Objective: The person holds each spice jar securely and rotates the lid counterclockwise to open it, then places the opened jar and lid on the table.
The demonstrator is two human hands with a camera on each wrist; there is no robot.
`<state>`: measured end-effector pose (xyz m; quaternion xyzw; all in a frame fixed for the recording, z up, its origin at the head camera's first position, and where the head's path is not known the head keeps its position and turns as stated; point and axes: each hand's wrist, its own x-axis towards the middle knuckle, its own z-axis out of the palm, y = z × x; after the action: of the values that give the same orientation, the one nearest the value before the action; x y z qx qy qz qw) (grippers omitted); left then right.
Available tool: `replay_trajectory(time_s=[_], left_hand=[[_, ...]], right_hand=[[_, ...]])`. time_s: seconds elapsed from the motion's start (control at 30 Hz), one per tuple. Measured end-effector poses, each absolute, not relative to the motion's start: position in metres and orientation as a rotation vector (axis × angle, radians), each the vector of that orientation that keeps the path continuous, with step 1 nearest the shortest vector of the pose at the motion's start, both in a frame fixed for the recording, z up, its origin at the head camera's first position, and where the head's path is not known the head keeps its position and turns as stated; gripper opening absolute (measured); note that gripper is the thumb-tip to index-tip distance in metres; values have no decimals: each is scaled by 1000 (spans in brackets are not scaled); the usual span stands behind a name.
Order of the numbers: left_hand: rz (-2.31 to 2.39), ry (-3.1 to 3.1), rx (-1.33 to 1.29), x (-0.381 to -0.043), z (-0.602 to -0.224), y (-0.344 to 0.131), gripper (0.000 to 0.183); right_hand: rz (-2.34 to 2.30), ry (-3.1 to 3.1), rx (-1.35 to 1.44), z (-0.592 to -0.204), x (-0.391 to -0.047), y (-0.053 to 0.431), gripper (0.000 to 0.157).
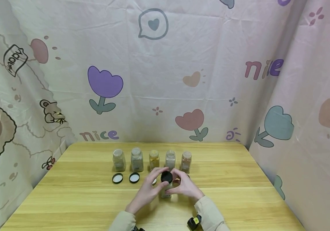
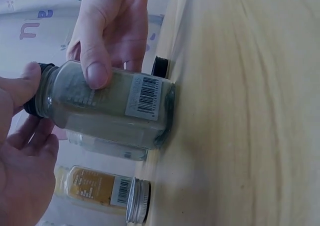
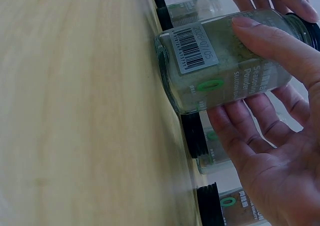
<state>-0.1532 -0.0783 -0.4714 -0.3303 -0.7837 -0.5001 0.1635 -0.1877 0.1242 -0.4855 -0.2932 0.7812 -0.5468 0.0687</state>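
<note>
A square glass seasoning powder jar [image 1: 166, 191] with a black lid [image 1: 166, 177] stands upright near the middle of the wooden table, its base at the tabletop. My left hand [image 1: 150, 188] pinches the lid, thumb on the near side and fingers behind. Around the jar's body my right hand [image 1: 186, 186] is curled, with the thumb across one face. In the right wrist view, pale greenish powder fills the jar [image 3: 220, 61], which bears a barcode label and the words "Seasoning Powder". The left wrist view has the left hand [image 2: 22, 151] at the lid.
Behind the hands stands a row of lidless spice jars, including a green one [image 1: 119, 160], a yellow one [image 1: 154, 159] and a reddish one [image 1: 186, 162]. Two black lids [image 1: 117, 178] [image 1: 134, 177] lie in front, white insides up. A silver lid [image 2: 138, 201] is by the yellow jar.
</note>
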Motion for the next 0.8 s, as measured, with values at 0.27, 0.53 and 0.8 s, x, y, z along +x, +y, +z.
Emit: replay_trajectory(time_s=[0.27,0.53,0.8], left_hand=[[-1455,-2271,-1025,-153,-469,-83,51],[-1508,-2252,-1049,-154,-470,-84,46],[-1419,-2210,-938,-155,-475,-79,53]], right_hand=[[-1634,2367,-884,-485,-188,124,44],[-1655,2349,-885,-487,-188,124,44],[-1646,2351,-876,-487,-188,124,44]])
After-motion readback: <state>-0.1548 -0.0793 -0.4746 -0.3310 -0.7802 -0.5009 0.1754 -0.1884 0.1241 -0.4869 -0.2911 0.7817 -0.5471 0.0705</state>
